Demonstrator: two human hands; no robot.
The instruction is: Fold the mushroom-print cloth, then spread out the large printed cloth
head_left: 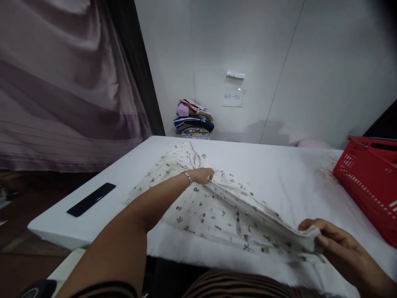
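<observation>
A thin white cloth garment, printed with small plant-like motifs, lies spread across the white table. Its exact kind I cannot make out. My left hand, with a bracelet at the wrist, pinches one edge near the middle of the cloth. At the right end, my right hand grips the same long edge between thumb and fingers. Between the two hands that edge is drawn into a raised, slanting line. The far left part of the garment lies bunched and wrinkled on the tabletop.
A black phone-like slab lies at the table's left. A red plastic basket stands on the right. Folded clothes are stacked beyond the far edge, by a wall with a paper sign. A mauve curtain hangs on the left.
</observation>
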